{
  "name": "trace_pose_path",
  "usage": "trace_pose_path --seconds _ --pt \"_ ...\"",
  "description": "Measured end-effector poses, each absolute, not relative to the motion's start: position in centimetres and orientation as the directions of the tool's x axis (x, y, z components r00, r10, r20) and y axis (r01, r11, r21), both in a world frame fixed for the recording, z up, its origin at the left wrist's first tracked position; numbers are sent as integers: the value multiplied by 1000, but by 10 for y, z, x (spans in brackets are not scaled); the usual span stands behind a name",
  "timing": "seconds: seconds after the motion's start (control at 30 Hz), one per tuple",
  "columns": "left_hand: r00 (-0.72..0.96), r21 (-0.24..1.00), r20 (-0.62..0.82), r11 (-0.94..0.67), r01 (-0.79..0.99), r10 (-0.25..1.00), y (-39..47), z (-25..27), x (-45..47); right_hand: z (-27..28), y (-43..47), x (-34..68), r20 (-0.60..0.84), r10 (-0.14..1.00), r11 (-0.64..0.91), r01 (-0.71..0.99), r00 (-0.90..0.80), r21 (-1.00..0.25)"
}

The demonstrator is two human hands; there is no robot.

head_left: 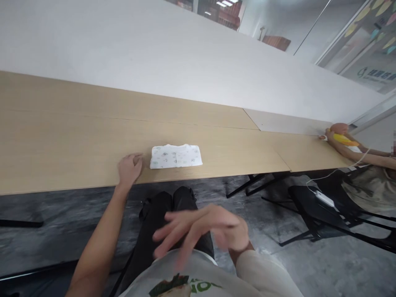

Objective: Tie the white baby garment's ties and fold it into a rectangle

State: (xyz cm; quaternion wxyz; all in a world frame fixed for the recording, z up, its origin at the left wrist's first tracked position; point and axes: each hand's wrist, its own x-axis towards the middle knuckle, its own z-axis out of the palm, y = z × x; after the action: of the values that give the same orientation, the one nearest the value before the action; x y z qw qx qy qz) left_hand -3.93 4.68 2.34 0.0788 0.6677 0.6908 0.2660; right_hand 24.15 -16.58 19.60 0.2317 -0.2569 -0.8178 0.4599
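Note:
A folded white cloth with small printed figures lies flat on the wooden table, close to the front edge. Just left of it, my left hand rests on the tabletop, its fingers loosely bent and holding nothing that I can see. It does not touch the cloth. My right hand is raised in front of my shirt, over my lap and short of the table. Its fingers are spread, somewhat blurred by motion, with nothing in them.
A white partition stands along the table's back edge. At the far right another person's arms hold a doll in yellow. Black folding chairs stand there, one bearing a white power strip with a cable.

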Motion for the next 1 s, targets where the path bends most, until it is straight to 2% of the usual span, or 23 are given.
trace_pose_path --seconds 0.07,0.1,0.13,0.2,0.27,0.3,0.33,0.4,0.5,0.6,0.77,0.9,1.0 --pt "-28 469 282 -113 876 959 59 29 -29 175 -151 241 194 745 376 162 -638 -912" --pt "10 459 298 -153 875 954 65 31 -24 157 -145 241 191 822 346 204 -536 -916" --pt "46 448 313 -190 874 949 71 33 -19 134 -139 240 142 894 289 304 -426 -908" --pt "103 427 339 -251 869 935 82 34 -10 78 -133 238 -61 967 84 530 -249 -844" --pt "118 414 359 -271 869 926 92 31 -4 16 -134 232 -249 962 -91 728 -112 -679" --pt "115 412 362 -269 870 925 97 28 -2 -14 -137 227 -289 956 -127 808 -55 -576" --pt "110 414 360 -265 871 926 100 25 0 -43 -141 223 -304 953 -153 865 0 -479" --pt "100 432 340 -250 867 935 105 16 1 -93 -152 213 -292 956 -146 921 37 -362" --pt "80 489 293 -221 844 953 109 4 -2 -144 -165 201 -269 957 -183 942 106 -282" --pt "70 535 264 -206 820 962 110 -2 -5 -166 -169 196 -269 958 -182 938 101 -295" --pt "57 562 254 -195 804 966 109 -1 -7 -171 -162 199 -296 953 -164 939 71 -302" --pt "62 605 259 -213 767 964 106 3 -7 -160 -149 203 -335 940 -170 945 70 -281" --pt "75 634 278 -241 735 958 103 5 -8 -129 -136 206 -370 928 -160 951 53 -265"
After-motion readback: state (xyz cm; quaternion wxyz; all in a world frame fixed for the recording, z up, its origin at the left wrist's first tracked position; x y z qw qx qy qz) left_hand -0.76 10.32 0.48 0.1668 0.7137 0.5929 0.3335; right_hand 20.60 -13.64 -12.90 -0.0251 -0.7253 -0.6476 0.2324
